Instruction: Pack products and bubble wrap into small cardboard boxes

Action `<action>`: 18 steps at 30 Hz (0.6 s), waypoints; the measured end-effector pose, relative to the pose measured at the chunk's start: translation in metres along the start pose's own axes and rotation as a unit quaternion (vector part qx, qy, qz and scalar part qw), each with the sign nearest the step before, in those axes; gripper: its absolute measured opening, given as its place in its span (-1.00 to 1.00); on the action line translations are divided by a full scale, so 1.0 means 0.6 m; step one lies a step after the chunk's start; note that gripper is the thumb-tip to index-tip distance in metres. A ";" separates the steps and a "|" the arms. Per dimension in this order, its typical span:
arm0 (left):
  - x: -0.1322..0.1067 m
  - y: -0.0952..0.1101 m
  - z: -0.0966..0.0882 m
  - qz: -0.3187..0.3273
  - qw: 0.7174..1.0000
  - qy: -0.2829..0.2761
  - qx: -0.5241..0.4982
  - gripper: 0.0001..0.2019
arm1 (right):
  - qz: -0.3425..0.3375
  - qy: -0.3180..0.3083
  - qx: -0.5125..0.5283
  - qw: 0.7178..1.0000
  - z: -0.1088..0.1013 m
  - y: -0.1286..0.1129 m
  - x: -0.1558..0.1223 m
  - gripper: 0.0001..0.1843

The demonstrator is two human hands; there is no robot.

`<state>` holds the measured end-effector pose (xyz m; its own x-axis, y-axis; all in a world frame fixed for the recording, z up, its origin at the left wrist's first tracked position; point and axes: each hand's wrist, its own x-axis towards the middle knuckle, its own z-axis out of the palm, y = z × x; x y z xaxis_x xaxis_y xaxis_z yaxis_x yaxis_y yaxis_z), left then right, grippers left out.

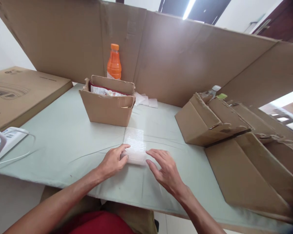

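A sheet of clear bubble wrap [134, 138] lies on the pale green table cover in front of me. Its near end looks thicker, as if folded or rolled over; whether anything is inside I cannot tell. My left hand [114, 162] rests at the left edge of the wrap, thumb and index finger apart, the tips touching or almost touching it. On the opposite side, my right hand [164, 169] hovers with fingers spread, its fingertips close to the right edge and holding nothing.
Beyond the wrap stands an open cardboard box [107, 109] with packets inside. Behind it is an orange bottle [114, 65], beside small clear sheets [148, 101]. Cut cardboard boxes [202, 120] line the right. A flat carton [26, 94] and a white power strip with cable [9, 139] lie left.
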<state>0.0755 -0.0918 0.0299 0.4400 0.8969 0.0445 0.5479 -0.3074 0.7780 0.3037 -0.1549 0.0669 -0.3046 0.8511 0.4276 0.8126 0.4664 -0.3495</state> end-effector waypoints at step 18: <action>-0.055 -0.009 -0.020 0.116 0.993 0.000 0.031 -0.55 | 0.085 -0.181 0.119 0.973 0.036 -0.009 -0.002 -0.68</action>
<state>0.0493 -0.1161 0.0317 0.5595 0.7999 0.2171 0.4747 -0.5240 0.7072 0.2888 -0.1529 0.0502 -0.3659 0.9298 0.0398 0.7419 0.3172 -0.5908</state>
